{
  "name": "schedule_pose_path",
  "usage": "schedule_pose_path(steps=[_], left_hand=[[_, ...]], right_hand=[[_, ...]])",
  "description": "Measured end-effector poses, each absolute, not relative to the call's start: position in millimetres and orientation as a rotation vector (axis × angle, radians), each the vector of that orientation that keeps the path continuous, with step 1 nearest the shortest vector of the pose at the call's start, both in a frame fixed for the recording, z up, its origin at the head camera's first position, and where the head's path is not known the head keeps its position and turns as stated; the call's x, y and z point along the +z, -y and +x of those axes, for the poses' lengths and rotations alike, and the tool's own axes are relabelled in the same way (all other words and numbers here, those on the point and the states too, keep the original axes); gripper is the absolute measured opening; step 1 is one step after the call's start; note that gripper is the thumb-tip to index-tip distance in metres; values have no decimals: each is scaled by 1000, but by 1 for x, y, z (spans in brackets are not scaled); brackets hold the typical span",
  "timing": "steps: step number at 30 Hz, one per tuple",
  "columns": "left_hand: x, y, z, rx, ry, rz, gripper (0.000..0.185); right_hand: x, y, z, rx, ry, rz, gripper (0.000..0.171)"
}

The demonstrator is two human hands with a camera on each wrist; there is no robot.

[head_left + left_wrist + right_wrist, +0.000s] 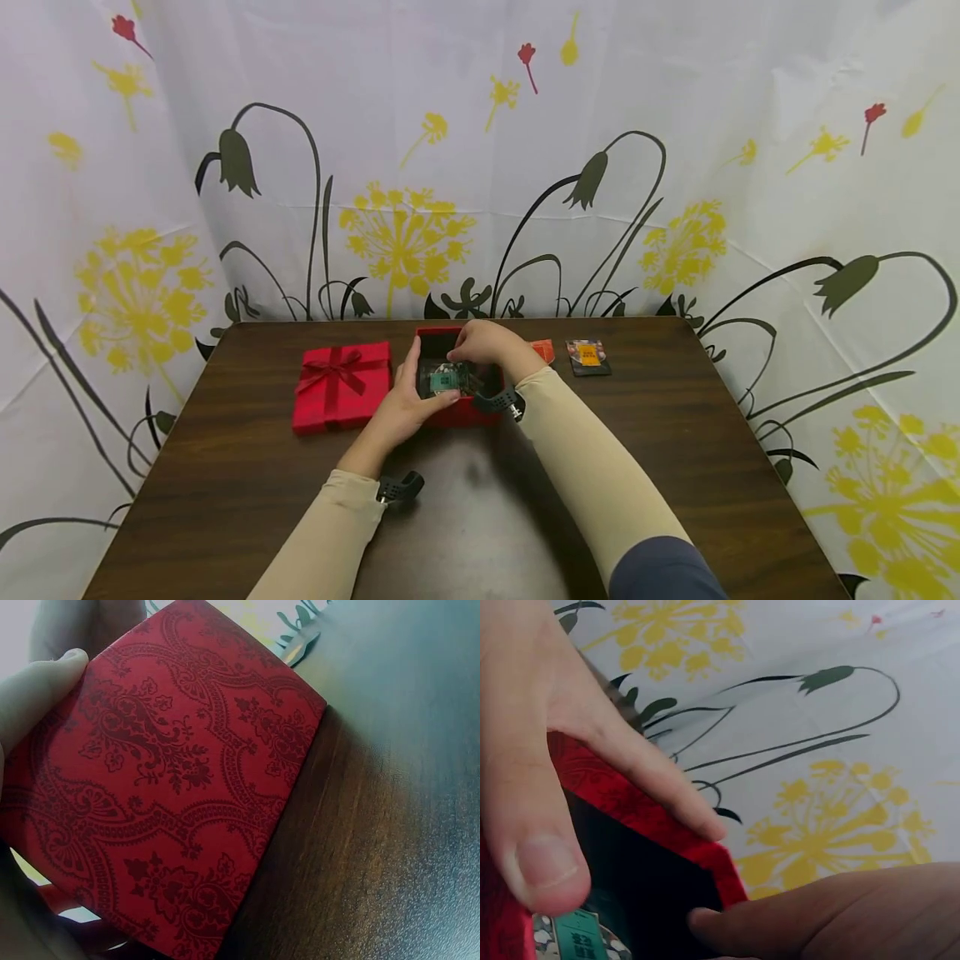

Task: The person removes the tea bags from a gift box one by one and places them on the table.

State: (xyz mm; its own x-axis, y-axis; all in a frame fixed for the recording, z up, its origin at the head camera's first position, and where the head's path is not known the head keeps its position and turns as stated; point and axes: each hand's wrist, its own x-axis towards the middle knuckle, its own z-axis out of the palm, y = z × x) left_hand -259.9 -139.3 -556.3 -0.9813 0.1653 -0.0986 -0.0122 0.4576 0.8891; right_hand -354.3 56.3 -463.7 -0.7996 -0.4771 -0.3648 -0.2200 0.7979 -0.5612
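Note:
An uncovered red box (462, 416) with a black inside stands at the table's back; dark paisley shows on its side (172, 757) in the left wrist view. My left hand (403, 407) grips its left side, thumb over the front edge and fingers along the outer wall. My right hand (487, 343) reaches in from above, bent fingers pinching the edge of a small packet with a teal label (445, 380). The right wrist view shows one right-hand finger (765, 922) inside the rim and the teal label (580, 937) below the left thumb (544, 855).
Left of the box lies a red lid (341, 387) with a dark red ribbon bow. Partly behind my right hand is an orange packet (543, 351), and further right a dark packet with an orange label (588, 357). A flower-printed curtain (450, 100) hangs behind the brown table (645, 450).

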Motion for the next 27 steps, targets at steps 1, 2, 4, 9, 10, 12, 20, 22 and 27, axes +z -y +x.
schedule_pose_path(steps=[1,2,4,9,10,12,20,22,27], left_hand=[[-557,139,-259,1548,-2528,131,125],[-557,139,-259,1550,-2524,129,125],[-558,138,-258,1556,-2520,127,125],[-560,139,-259,1566,-2531,137,125],[-560,139,-259,1567,-2532,140,125],[-558,140,-260,1567,-2534,148,125],[-556,141,-260,1573,-2551,164,124],[-557,140,-260,1571,-2551,171,125],[-555,140,-258,1560,-2548,156,126]], right_hand=[[-466,-55,-356,-708,-2462,-487,35],[-469,-53,-357,-728,-2448,-459,35],[-474,-51,-360,-745,-2445,-414,32],[-483,-52,-366,-745,-2501,-401,27],[-483,-53,-367,-751,-2502,-404,27],[-484,-52,-370,-745,-2501,-419,27],[-481,-46,-371,-482,-2501,-521,31],[-481,-46,-371,-467,-2491,-533,31],[-483,-48,-370,-571,-2459,-538,30]])
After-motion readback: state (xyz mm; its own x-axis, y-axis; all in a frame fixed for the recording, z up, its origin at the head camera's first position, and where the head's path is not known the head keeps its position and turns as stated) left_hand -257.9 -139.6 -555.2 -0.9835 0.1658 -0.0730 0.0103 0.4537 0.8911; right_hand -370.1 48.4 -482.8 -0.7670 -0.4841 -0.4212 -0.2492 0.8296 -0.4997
